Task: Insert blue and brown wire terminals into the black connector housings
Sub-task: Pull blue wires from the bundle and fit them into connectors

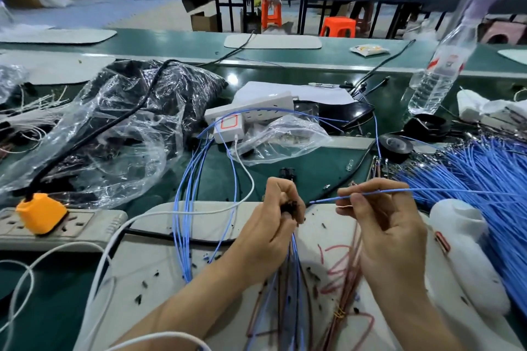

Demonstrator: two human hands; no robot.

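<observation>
My left hand (273, 225) is closed around a small black connector housing (291, 206), with blue and brown wires hanging below it toward me. My right hand (382, 225) pinches a single blue wire (379, 193) between thumb and forefinger. The wire's free tip (312, 202) points left, a short gap from the housing. A large bundle of blue wires (484, 177) lies at the right. Brown wires (345, 288) lie on the white mat (159, 279) under my hands. Another black housing (286, 172) sits on the green table just beyond my left hand.
A grey power strip with an orange plug (41, 212) lies at left, white cables looping from it. Crumpled clear plastic bags (114, 128) cover the left middle. A white socket block (251, 111), black tape roll (395, 145), water bottle (439, 71) and white bottle (467, 253) stand around.
</observation>
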